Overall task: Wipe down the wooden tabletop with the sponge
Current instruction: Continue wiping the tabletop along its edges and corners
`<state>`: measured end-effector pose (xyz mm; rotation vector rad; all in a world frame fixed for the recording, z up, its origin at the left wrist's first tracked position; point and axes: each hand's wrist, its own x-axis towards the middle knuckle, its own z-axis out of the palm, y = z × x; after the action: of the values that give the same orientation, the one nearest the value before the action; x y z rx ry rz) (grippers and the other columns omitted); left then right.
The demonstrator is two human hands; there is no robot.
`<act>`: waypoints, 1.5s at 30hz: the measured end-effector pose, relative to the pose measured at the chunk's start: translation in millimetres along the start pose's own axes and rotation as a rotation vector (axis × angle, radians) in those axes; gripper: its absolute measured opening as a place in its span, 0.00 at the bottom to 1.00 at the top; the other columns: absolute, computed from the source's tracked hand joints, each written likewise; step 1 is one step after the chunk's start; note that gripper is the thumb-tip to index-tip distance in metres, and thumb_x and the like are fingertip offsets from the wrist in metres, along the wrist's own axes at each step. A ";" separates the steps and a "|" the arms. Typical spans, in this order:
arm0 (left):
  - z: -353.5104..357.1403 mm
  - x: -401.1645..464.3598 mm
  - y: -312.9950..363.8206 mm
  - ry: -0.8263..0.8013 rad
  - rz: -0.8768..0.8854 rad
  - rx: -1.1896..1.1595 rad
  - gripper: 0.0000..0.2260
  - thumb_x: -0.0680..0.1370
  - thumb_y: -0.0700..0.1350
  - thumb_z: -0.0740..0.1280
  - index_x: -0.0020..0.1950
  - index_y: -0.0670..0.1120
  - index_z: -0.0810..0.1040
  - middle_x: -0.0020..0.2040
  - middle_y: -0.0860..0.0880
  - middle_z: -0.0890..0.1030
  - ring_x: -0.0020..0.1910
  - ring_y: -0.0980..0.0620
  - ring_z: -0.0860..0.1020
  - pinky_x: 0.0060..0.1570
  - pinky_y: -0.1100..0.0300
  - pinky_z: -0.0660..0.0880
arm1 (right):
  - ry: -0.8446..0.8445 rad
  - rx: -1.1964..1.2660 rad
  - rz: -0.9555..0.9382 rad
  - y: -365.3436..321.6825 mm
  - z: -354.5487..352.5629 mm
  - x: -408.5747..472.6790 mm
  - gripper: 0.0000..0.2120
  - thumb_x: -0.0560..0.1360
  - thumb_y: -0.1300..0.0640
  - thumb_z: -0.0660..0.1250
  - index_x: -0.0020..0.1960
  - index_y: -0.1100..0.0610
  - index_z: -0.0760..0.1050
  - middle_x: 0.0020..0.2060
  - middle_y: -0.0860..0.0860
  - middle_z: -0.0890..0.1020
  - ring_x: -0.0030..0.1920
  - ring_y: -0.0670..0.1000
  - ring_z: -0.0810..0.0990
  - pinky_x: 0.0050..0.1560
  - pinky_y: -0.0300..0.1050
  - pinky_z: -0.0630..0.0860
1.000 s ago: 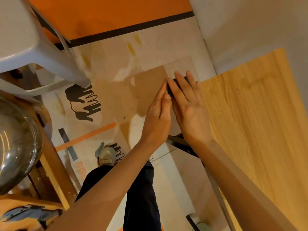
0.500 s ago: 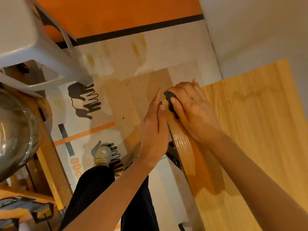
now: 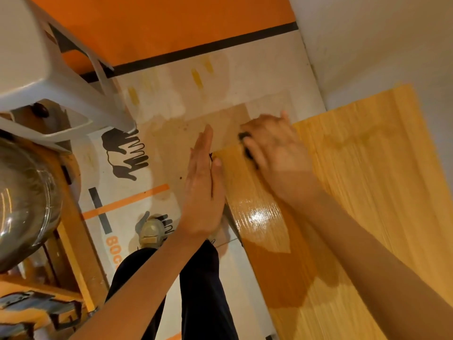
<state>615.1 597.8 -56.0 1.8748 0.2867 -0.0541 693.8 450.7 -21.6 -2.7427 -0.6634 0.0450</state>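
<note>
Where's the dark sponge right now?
In the head view, the dark sponge sits under the right hand at the wooden tabletop's far-left corner.

I see a floor covering (image 3: 245, 77) of pale, stained board. An orange band (image 3: 171, 23) runs along its far side, bordered by a black stripe (image 3: 196, 51). Printed on the covering are black hand-shaped marks (image 3: 125, 155), an orange line (image 3: 127, 201), a grey bar (image 3: 99, 209) and orange lettering (image 3: 114, 251). A white plastic stool (image 3: 36, 60) stands at upper left. At the left edge, a steel bowl (image 3: 22, 200) rests on a wooden frame (image 3: 76, 244). An off-white wall (image 3: 380, 40) fills the upper right. Light reflects in one bright glare patch (image 3: 257, 215).
</note>
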 end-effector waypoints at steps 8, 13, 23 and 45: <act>12.0 29.8 25.4 -0.022 0.383 0.701 0.22 0.86 0.45 0.52 0.78 0.38 0.65 0.79 0.41 0.65 0.81 0.45 0.58 0.81 0.52 0.46 | 0.090 0.023 0.219 26.9 -6.2 -12.4 0.19 0.84 0.54 0.52 0.72 0.57 0.68 0.73 0.52 0.68 0.77 0.56 0.56 0.78 0.53 0.47; 17.1 31.7 23.4 0.002 0.407 0.805 0.22 0.86 0.47 0.50 0.75 0.38 0.71 0.75 0.41 0.72 0.78 0.45 0.66 0.80 0.51 0.53 | 0.003 0.073 0.169 2.0 -13.9 -88.9 0.21 0.83 0.56 0.53 0.75 0.57 0.63 0.76 0.51 0.61 0.78 0.55 0.51 0.77 0.58 0.50; 17.9 36.2 26.0 -0.040 0.380 0.798 0.22 0.86 0.46 0.49 0.75 0.40 0.71 0.75 0.43 0.72 0.78 0.46 0.65 0.80 0.54 0.51 | 0.074 0.074 0.171 21.2 0.6 -3.6 0.19 0.83 0.54 0.54 0.71 0.59 0.70 0.72 0.54 0.70 0.76 0.58 0.60 0.77 0.57 0.53; 52.1 63.3 47.8 -0.138 0.431 0.868 0.22 0.87 0.47 0.51 0.78 0.38 0.65 0.78 0.41 0.68 0.80 0.44 0.61 0.80 0.51 0.53 | -0.010 0.099 0.166 35.7 -23.3 -107.2 0.21 0.84 0.55 0.54 0.75 0.57 0.62 0.77 0.52 0.60 0.78 0.54 0.51 0.77 0.58 0.53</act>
<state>692.7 545.6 -39.5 2.7379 -0.2983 -0.0117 616.3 365.5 -15.3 -2.6968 -0.4227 0.1253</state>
